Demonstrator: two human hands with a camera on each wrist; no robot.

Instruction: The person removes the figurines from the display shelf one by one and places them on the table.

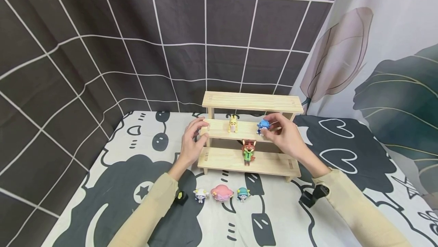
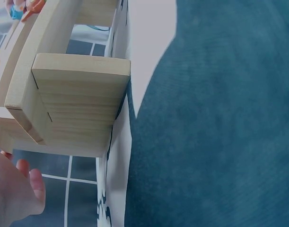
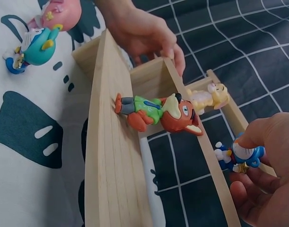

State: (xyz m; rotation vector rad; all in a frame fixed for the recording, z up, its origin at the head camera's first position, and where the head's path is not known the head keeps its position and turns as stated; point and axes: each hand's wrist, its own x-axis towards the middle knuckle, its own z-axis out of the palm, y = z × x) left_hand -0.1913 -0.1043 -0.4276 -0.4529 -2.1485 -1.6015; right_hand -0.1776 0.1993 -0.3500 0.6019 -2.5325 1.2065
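Note:
A small blue-and-white figurine is pinched between the thumb and fingers of my right hand, at the right part of the middle tier. My left hand grips the left end of that tier on the three-tier wooden display stand. On the same tier, left of the blue figurine, sits a yellow long-eared figurine. A fox figurine in a green shirt stands upright on the lowest tier. In the left wrist view, the left hand shows beside the stand's end.
In front of the stand, a white figurine, a pink figurine and a teal-hatted figurine stand in a row on the patterned cloth. Behind the stand hangs a dark grid curtain, with a leaf-print curtain at the right.

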